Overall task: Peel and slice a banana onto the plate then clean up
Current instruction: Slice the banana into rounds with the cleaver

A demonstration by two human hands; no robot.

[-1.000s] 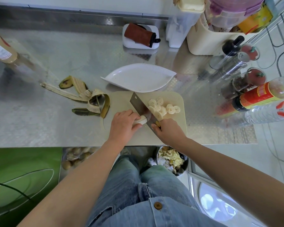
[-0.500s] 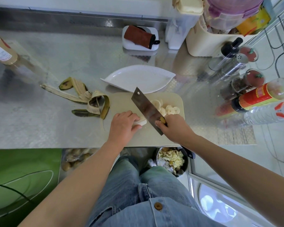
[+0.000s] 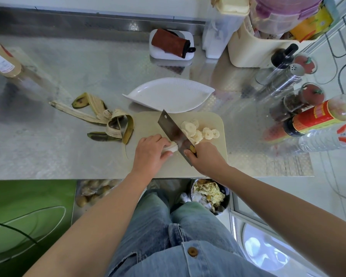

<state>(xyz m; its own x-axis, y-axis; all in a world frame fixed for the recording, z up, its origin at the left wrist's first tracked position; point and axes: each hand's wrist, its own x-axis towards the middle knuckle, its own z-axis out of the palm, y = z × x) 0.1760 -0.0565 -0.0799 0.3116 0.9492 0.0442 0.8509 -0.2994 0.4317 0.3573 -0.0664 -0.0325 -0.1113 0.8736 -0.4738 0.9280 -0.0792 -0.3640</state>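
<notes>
Steel kitchen counter [image 3: 48,152], as I watch it over the head-camera feed: below its near edge stands a bin of scraps [image 3: 208,193]. On the beige cutting board [image 3: 148,124] the left hand [image 3: 150,154] grips a short stub of peeled banana [image 3: 171,149]; just right of it the right hand [image 3: 205,158] is clamped on the handle of a cleaver [image 3: 174,132], blade angled just beside the stub's cut end. Cut slices [image 3: 200,132] lie heaped right of the blade. Left of the board sprawls the peel [image 3: 108,120]. Farther off, at the board's far edge, I see the white leaf-shaped plate [image 3: 168,94]
</notes>
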